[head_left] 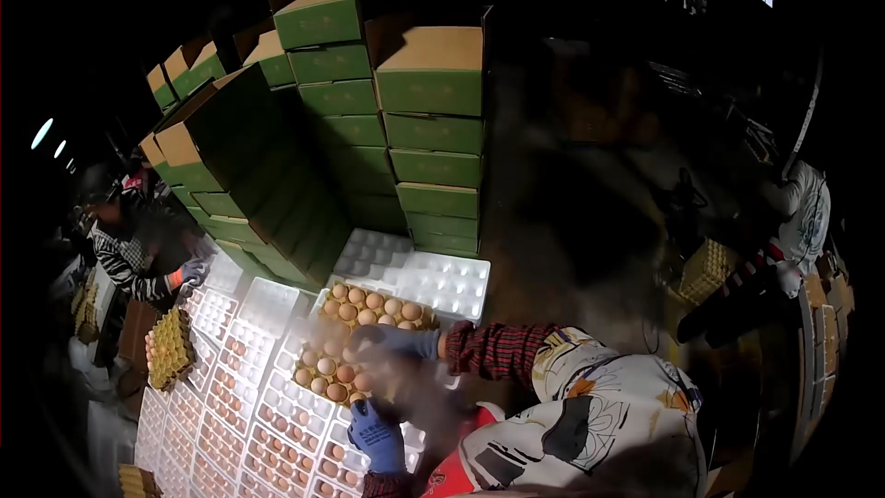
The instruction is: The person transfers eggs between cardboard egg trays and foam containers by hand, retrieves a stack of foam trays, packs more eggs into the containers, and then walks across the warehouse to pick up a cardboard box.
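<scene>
A yellowish egg tray [299, 374] full of brown eggs lies on white plastic trays in front of me. My left hand [375, 436], in a blue glove, is at its near corner, with the fingers closed on the tray's edge. My right hand [406, 341], also gloved in blue, reaches across the eggs and is smeared by motion. Its fingertips are hidden or blurred. More eggs [373, 301] show beyond it. Below lie white trays [272, 447] with eggs in their hollows.
Tall stacks of green cartons [431, 134] rise behind the trays. An empty white tray [447, 282] lies at the far edge. At left a co-worker's gloved hand [192, 272] is over the trays, near a tilted yellow egg tray [170, 350]. Another person [802, 212] is at right.
</scene>
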`<state>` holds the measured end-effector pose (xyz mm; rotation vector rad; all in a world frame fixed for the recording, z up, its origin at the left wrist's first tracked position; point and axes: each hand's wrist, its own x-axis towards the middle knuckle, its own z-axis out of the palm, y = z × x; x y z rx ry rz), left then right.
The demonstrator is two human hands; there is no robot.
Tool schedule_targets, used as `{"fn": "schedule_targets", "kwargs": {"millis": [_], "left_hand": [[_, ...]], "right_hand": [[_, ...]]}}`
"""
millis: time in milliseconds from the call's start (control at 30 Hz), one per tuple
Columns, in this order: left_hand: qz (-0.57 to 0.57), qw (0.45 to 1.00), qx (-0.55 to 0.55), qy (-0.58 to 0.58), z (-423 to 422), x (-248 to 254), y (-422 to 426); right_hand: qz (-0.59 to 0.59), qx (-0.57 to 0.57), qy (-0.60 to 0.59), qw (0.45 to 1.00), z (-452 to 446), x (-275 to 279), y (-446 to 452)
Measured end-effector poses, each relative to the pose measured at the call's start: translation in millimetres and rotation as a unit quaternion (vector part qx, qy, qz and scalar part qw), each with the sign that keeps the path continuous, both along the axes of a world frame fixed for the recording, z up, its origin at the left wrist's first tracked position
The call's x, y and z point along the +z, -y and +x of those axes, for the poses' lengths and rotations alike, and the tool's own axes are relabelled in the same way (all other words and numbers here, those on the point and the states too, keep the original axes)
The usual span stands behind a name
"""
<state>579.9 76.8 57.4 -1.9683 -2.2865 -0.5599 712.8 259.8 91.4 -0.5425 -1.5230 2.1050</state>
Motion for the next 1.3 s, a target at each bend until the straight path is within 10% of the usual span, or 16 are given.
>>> {"fn": "schedule_targets", "kwargs": {"millis": [67, 133, 267, 300, 333, 400, 433, 533, 633, 733, 767, 800, 867, 1000, 1100, 1300], "left_hand": [[0.041, 0.999, 0.019, 0.013, -1.0, -9.5, 2.3], [-0.011, 0.987, 0.024, 0.157, -28.6, -38.2, 4.7], [0.133, 0.657, 0.122, 0.732, -36.6, 9.2, 15.1], [0.157, 0.889, 0.014, 0.429, -73.6, -59.0, 17.0], [0.092, 0.673, 0.109, 0.726, -56.9, -8.7, 9.6], [0.055, 0.946, 0.083, 0.308, -45.9, 0.2, -8.9], [0.023, 0.972, 0.099, 0.210, -33.4, 7.3, -13.2], [-0.129, 0.980, 0.132, 0.071, -15.7, 8.6, -17.3], [-0.063, 0.990, 0.127, 0.010, -20.3, -12.9, -18.3], [-0.042, 0.994, 0.076, 0.064, -36.5, -5.1, -6.4], [0.049, 0.920, 0.097, 0.375, -44.7, -0.7, 5.6], [0.139, 0.745, 0.097, 0.646, -52.0, 7.3, 8.5], [0.143, 0.654, 0.107, 0.735, -75.4, 17.8, 15.8], [-0.033, 0.958, 0.134, 0.250, -85.5, 11.5, -20.2], [-0.082, 0.982, 0.170, 0.007, -71.2, 10.0, -53.0], [0.006, 0.953, 0.117, 0.278, -100.1, 20.8, -35.5]], "right_hand": [[0.438, -0.010, 0.022, 0.898, -19.8, -7.8, -4.0], [0.493, -0.001, 0.043, 0.869, -28.7, -17.0, -17.1], [0.713, 0.065, 0.116, 0.688, -60.8, -36.1, 2.6], [0.578, 0.064, 0.057, 0.811, -48.5, -30.1, -3.8], [0.531, 0.068, 0.059, 0.842, -46.3, -14.6, -8.7], [0.179, 0.042, -0.008, 0.983, -46.1, -33.4, -33.3], [-0.031, 0.106, 0.073, 0.991, -22.9, 24.7, -27.7], [0.050, 0.119, 0.055, 0.990, -27.2, 33.5, -28.3], [0.621, 0.053, 0.107, 0.775, -64.7, 19.2, -14.0], [0.830, 0.044, 0.300, 0.468, -102.5, -21.0, 3.6], [0.837, 0.061, 0.319, 0.440, -109.6, -44.2, 2.0], [0.838, 0.057, 0.291, 0.458, -102.4, -29.2, 3.0], [0.803, 0.095, 0.303, 0.505, -98.9, -14.7, -2.2], [0.760, 0.086, 0.290, 0.576, -94.9, -7.0, -5.1], [0.782, 0.081, 0.354, 0.506, -102.9, -8.2, 5.4], [0.797, 0.108, 0.376, 0.461, -110.7, -16.0, 2.3]]}}
